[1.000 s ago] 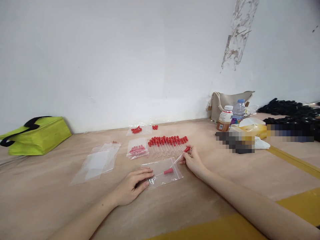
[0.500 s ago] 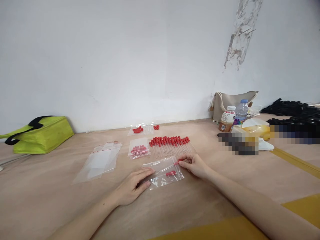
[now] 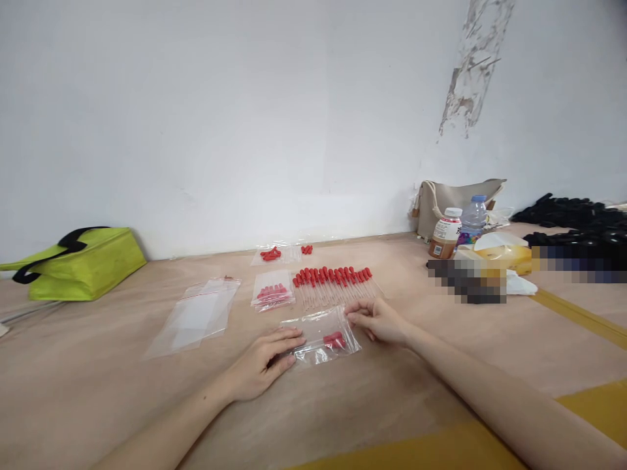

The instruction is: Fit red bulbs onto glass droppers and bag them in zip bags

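A clear zip bag [image 3: 313,352] lies flat in front of me, its open end to the right. Inside it are droppers with red rubber bulbs [image 3: 335,339]. My left hand [image 3: 262,362] rests on the bag's left end, fingers stretched out and thumb apart. At the right end, my right hand [image 3: 376,321] has thumb and forefinger closed at the upper corner of the bag's mouth. Just beyond the bag lies a row of glass droppers [image 3: 333,277], red bulbs pointing away from me. A filled bag of droppers [image 3: 273,292] lies left of that row.
Empty zip bags [image 3: 198,316] lie to the left. More red bulbs [image 3: 270,253] sit in bags by the wall. A yellow-green bag [image 3: 93,264] stands far left. Bottles [image 3: 445,234], a beige bag [image 3: 458,192] and a black heap [image 3: 578,222] are at the right.
The red-bulbed dropper that my right fingers held at the bag's mouth is now inside, beside the other. My right hand has barely shifted; my left hand stays put.
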{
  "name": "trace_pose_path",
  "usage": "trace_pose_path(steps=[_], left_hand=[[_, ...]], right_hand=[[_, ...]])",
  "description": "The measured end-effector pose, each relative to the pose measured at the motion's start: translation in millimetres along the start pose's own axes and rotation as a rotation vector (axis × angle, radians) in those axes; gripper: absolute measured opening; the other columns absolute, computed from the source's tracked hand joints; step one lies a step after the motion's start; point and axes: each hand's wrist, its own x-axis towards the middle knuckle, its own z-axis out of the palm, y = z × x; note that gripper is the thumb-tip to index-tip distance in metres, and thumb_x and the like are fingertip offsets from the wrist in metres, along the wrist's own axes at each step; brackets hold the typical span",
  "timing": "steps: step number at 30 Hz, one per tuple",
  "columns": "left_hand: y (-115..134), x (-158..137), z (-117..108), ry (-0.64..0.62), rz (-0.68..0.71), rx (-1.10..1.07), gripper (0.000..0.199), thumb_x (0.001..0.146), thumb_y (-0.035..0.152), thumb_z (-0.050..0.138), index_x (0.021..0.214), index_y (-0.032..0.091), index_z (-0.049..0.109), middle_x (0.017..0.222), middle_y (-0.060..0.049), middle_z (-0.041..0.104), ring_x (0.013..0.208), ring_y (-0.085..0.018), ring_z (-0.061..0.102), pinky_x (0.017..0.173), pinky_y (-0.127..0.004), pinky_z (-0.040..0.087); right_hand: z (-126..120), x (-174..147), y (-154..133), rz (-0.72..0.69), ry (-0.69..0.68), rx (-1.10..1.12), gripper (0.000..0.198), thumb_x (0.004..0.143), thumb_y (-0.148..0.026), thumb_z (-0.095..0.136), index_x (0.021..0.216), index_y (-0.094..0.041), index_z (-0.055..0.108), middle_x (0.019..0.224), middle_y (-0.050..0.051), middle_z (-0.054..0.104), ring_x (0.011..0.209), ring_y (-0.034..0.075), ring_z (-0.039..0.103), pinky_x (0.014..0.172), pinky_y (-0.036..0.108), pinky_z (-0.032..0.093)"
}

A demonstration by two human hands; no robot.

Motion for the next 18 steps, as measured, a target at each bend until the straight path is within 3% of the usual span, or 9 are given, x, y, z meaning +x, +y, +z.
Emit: trace_pose_path(steps=[4,6,10,15,18], left_hand=[[0,0,-2,-0.031,-0.015,-0.009,0.034,0.09,0.029,0.038,0.122,0.032,0.047,0.131,0.001,0.043,0.119,-0.02,0.039,0.099,-0.04,0.033],[0,1,-3,-0.044,-0.008,-0.025,0.034,0.09,0.029,0.038,0.122,0.033,0.047,0.132,0.001,0.043,0.12,-0.02,0.038,0.099,-0.041,0.032],[-1,1,-4,-0.066,-0.019,-0.042,0.034,0.09,0.029,0.038,0.122,0.034,0.046,0.133,0.002,0.041,0.121,-0.021,0.036,0.1,-0.042,0.029],[-2,0,-2,-0.067,-0.033,-0.009,0.034,0.091,0.032,0.034,0.124,0.034,0.044,0.134,0.003,0.039,0.124,-0.02,0.032,0.103,-0.043,0.025],[-1,0,-1,-0.053,-0.021,0.01,0.034,0.091,0.032,0.034,0.124,0.034,0.044,0.133,0.003,0.041,0.123,-0.019,0.033,0.104,-0.042,0.023]], right_hand=[[-41,24,9,0.025,0.483,-0.43,0.013,0.071,-0.02,0.05,0.079,-0.014,0.059,0.072,0.003,0.062,0.063,0.011,0.056,0.058,0.021,0.042],[-62,37,13,0.142,0.56,-0.614,0.018,0.069,-0.018,0.051,0.084,-0.012,0.059,0.079,0.006,0.063,0.074,0.015,0.057,0.066,0.023,0.042],[-83,56,15,0.264,0.552,-0.674,0.027,0.065,-0.022,0.055,0.089,-0.009,0.059,0.082,0.012,0.062,0.077,0.021,0.058,0.063,0.028,0.042],[-80,77,12,0.345,0.454,-0.719,0.008,0.056,-0.013,0.06,0.063,-0.011,0.062,0.062,0.012,0.06,0.068,0.024,0.059,0.056,0.029,0.041],[-76,86,11,0.327,0.455,-0.717,0.008,0.053,-0.008,0.061,0.06,-0.012,0.062,0.059,0.01,0.059,0.066,0.023,0.059,0.055,0.028,0.041]])
